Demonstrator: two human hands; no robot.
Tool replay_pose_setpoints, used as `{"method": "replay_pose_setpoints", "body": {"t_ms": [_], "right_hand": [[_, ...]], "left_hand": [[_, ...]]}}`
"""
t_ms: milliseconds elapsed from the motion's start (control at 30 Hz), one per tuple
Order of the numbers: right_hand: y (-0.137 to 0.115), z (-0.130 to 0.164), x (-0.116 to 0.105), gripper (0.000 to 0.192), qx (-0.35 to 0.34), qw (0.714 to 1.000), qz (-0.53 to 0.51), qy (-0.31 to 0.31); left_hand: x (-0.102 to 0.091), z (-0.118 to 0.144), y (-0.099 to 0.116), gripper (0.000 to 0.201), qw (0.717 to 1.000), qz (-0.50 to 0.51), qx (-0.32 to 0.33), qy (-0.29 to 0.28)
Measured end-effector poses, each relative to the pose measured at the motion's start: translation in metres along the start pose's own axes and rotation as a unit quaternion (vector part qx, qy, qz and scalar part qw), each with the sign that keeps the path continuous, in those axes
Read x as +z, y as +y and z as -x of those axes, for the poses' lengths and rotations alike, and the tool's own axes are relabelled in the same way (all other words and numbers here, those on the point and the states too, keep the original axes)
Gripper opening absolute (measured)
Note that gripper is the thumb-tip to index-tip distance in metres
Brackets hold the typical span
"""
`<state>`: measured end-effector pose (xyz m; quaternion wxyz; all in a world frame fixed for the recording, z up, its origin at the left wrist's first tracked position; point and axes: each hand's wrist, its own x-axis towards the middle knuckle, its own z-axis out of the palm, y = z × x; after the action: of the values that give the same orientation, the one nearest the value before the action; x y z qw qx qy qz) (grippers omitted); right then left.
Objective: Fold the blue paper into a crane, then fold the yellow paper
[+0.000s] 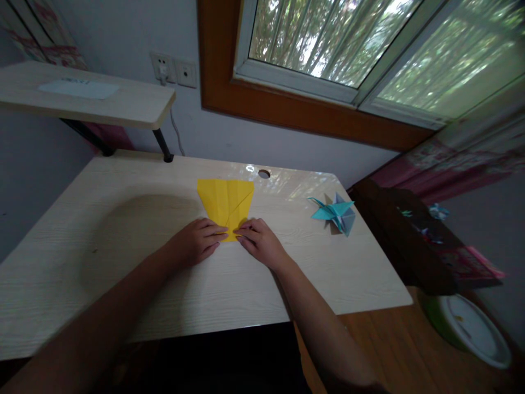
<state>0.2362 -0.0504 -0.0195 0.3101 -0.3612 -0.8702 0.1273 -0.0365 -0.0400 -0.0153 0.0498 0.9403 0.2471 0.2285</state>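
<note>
A sheet of yellow origami paper (227,200) lies on the pale desk, creased and folded, wide at its far edge and narrower toward me. My left hand (199,241) grips its near left side, the fingertips pressed on the paper. Opposite it, my right hand (260,241) has its fingers closed on the near right side. A small strip of yellow shows between the two sets of fingertips. Some of the near corners are hidden under the fingers. Off to the right on the desk rests a folded blue paper crane (336,212), apart from both hands.
The desk (135,230) has a round cable hole (264,174) near its back edge. A raised shelf (135,112) on black legs stands at the back left, with a white paper (80,87) on it. A dark cabinet (394,230) and a round bin (476,328) are at the right.
</note>
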Motion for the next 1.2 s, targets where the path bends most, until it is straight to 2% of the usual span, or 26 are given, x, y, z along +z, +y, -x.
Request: {"method": "replay_pose_setpoints", "body": {"t_ms": [367, 900, 1200], "right_hand": [[-0.001, -0.0001, 0.0008, 0.028, 0.003, 1.0, 0.024, -0.014], [-0.0054, 0.0, -0.0045, 0.027, -0.016, 0.998, 0.042, -0.041], [-0.0054, 0.0017, -0.0043, 0.027, -0.028, 0.998, 0.048, -0.043]], "left_hand": [[0.0012, 0.001, -0.0004, 0.032, 1.0, -0.01, -0.009, -0.005], [0.0056, 0.0029, -0.0012, 0.041, 0.999, -0.034, -0.01, -0.011], [0.0018, 0.0, 0.002, 0.044, 0.998, -0.045, -0.036, -0.028]]}}
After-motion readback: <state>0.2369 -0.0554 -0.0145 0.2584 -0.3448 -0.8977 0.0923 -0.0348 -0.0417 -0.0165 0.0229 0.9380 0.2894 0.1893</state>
